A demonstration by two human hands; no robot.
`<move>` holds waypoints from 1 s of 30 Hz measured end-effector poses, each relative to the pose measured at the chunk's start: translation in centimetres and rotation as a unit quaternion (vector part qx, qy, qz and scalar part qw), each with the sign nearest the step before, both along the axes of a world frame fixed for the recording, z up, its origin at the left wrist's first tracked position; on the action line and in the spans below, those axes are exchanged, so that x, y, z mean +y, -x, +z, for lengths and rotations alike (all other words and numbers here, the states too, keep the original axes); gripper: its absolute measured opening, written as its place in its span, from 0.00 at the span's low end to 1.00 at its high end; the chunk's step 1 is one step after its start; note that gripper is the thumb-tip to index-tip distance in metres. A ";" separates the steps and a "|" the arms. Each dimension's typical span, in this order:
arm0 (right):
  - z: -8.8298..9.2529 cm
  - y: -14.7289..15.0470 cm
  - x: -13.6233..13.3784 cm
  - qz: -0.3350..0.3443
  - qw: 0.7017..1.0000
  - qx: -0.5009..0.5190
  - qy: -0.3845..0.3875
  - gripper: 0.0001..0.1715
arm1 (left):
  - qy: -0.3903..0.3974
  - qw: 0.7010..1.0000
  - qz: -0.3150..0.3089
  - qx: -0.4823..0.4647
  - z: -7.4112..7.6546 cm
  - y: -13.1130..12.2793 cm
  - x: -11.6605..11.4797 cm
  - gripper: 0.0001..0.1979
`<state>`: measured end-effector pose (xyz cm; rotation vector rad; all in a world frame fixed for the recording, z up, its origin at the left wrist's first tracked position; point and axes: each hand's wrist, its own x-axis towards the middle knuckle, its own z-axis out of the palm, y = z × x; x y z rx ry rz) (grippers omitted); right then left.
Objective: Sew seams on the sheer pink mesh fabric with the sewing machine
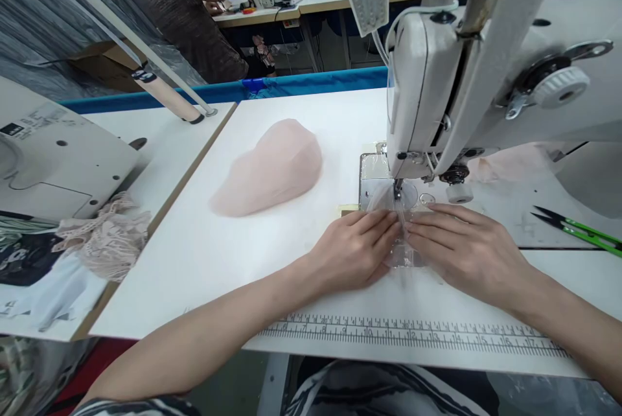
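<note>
My left hand (357,247) and my right hand (464,247) lie flat on the white table, fingertips almost meeting on a small sheer, nearly see-through piece of fabric (401,234). The fabric runs under the presser foot and needle (398,190) of a white sewing machine (486,79). All the fingers are stretched out and press the fabric down. A pile of pale pink sheer fabric (272,170) rests on the table to the left of the machine.
Green-handled thread snips (578,229) lie at the right. A printed ruler (413,333) runs along the table's front edge. Lace and dark cloth (97,241) sit on the neighbouring table at left. Another person (194,8) works at a bench behind.
</note>
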<state>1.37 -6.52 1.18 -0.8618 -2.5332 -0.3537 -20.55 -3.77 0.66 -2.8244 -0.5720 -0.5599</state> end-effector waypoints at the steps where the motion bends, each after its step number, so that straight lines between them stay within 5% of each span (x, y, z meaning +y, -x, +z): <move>1: 0.1 0.0 0.0 0.003 1.000 -0.001 0.001 0.14 | -0.011 1.000 -0.001 0.010 -0.1 0.1 -0.1 0.18; 30: -0.5 0.0 0.7 -0.019 0.999 -0.031 -0.011 0.14 | -0.033 0.999 0.008 0.020 -0.5 -0.1 0.0 0.15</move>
